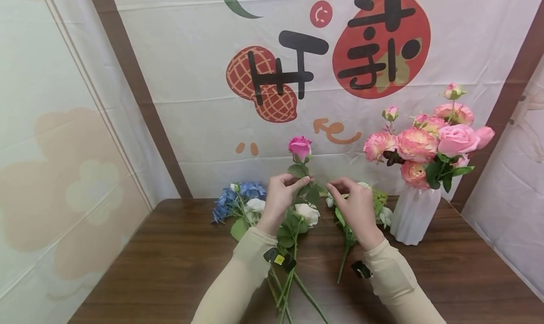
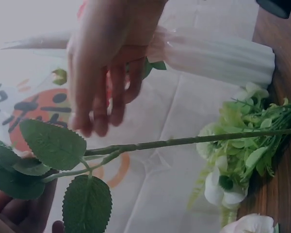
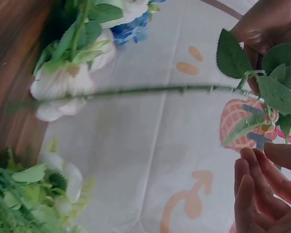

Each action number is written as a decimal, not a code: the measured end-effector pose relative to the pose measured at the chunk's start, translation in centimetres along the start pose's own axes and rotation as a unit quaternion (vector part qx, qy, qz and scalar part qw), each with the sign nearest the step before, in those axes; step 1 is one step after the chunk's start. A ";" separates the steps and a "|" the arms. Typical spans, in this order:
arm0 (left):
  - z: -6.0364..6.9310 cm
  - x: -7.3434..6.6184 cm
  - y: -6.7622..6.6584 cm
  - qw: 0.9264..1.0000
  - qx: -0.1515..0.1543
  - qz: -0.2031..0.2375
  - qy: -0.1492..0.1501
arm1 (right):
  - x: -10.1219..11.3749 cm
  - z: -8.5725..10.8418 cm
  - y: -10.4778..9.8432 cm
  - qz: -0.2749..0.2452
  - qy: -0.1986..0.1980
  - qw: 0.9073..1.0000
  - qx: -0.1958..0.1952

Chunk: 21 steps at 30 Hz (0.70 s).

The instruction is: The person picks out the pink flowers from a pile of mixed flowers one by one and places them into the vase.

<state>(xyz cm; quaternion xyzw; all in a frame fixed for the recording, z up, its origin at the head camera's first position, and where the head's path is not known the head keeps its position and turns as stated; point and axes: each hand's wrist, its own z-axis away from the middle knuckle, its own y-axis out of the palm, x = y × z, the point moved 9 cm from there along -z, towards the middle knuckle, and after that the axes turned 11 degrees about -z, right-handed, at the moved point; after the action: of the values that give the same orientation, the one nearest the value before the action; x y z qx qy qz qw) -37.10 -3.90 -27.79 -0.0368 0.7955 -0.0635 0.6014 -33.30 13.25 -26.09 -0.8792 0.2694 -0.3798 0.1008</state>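
Note:
A magenta rose (image 1: 300, 149) with green leaves (image 1: 299, 171) stands upright in my left hand (image 1: 278, 199), which pinches its stem just under the bloom. In the left wrist view the bare lower stem (image 2: 184, 141) runs away from the leaves. My right hand (image 1: 354, 208) hovers to the right of the rose, apart from it. Its fingers (image 3: 262, 187) are loosely bent, with nothing between them, close to the leaves in the right wrist view. Below my hands lie white roses (image 1: 308, 214) and blue flowers (image 1: 240, 199) on long stems.
A white fluted vase (image 1: 415, 215) with pink roses and peonies (image 1: 418, 144) stands at the right rear. A bunch of white and green flowers (image 1: 380, 201) lies left of it on the dark wooden table (image 1: 170, 267). Behind hangs a printed cloth (image 1: 191, 102).

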 end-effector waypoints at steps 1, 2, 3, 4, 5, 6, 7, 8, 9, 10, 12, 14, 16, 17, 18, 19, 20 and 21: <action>0.2 -0.1 0.0 1.000 -0.001 0.004 0.008 | 0.2 0.0 0.0 -0.005 -0.004 1.000 -0.002; 0.3 -0.2 0.1 1.000 -0.003 0.006 0.014 | 0.4 -0.1 -0.1 -0.011 -0.008 1.000 -0.004; 0.3 0.1 0.1 1.000 -0.005 0.011 0.019 | 0.6 -0.1 -0.1 -0.015 -0.011 1.000 -0.006; 0.4 0.0 0.2 1.000 -0.005 0.016 0.022 | 0.9 -0.1 -0.1 -0.021 -0.016 1.000 -0.007; 0.6 0.1 0.2 0.999 -0.005 0.020 0.024 | 1.1 -0.1 -0.2 -0.027 -0.022 0.999 -0.008; 0.7 0.1 0.2 0.999 -0.007 0.024 0.026 | 1.5 -0.2 -0.2 -0.032 -0.026 0.999 -0.007; 0.8 0.1 0.2 0.999 -0.009 0.029 0.028 | 1.8 -0.2 -0.2 -0.039 -0.030 0.999 -0.004; 0.9 0.2 0.2 0.999 -0.010 0.035 0.028 | 2.0 -0.2 -0.1 -0.045 -0.034 0.998 -0.001; 1.0 0.2 0.2 0.999 -0.010 0.038 0.030 | 2.2 -0.1 -0.1 -0.051 -0.036 0.998 0.004; 1.1 0.2 0.2 0.999 -0.011 0.041 0.032 | 2.5 -0.1 0.0 -0.057 -0.039 0.998 0.009; 1.3 0.1 0.1 0.998 -0.017 0.047 0.036 | 2.8 -0.1 0.2 -0.064 -0.039 0.997 0.020; 1.5 -0.1 0.0 0.997 -0.023 0.055 0.042 | 2.9 -0.1 0.3 -0.064 -0.036 0.997 0.031; 1.6 -0.2 -0.2 0.996 -0.031 0.065 0.049 | 2.9 0.0 0.5 -0.065 -0.032 0.997 0.038; 1.6 -0.3 -0.2 0.996 -0.034 0.071 0.050 | 2.9 0.0 0.6 -0.065 -0.030 0.997 0.041; 1.7 -0.3 -0.3 0.995 -0.036 0.077 0.051 | 2.9 0.0 0.6 -0.065 -0.030 0.996 0.044; 1.7 -0.2 -0.3 0.994 -0.037 0.086 0.050 | 2.9 0.1 0.7 -0.065 -0.030 0.996 0.048; 1.7 -0.2 -0.3 0.994 -0.039 0.094 0.047 | 3.0 0.1 0.8 -0.066 -0.031 0.996 0.052; 1.7 -0.1 -0.3 0.993 -0.040 0.102 0.045 | 3.0 0.1 0.9 -0.068 -0.031 0.996 0.056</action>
<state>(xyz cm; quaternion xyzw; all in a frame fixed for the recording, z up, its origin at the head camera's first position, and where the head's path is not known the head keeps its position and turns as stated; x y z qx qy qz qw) -35.44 -4.29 -28.12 0.0239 0.8233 0.0283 0.5665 -31.83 10.85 -24.67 -0.8999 0.1844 -0.3725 0.1319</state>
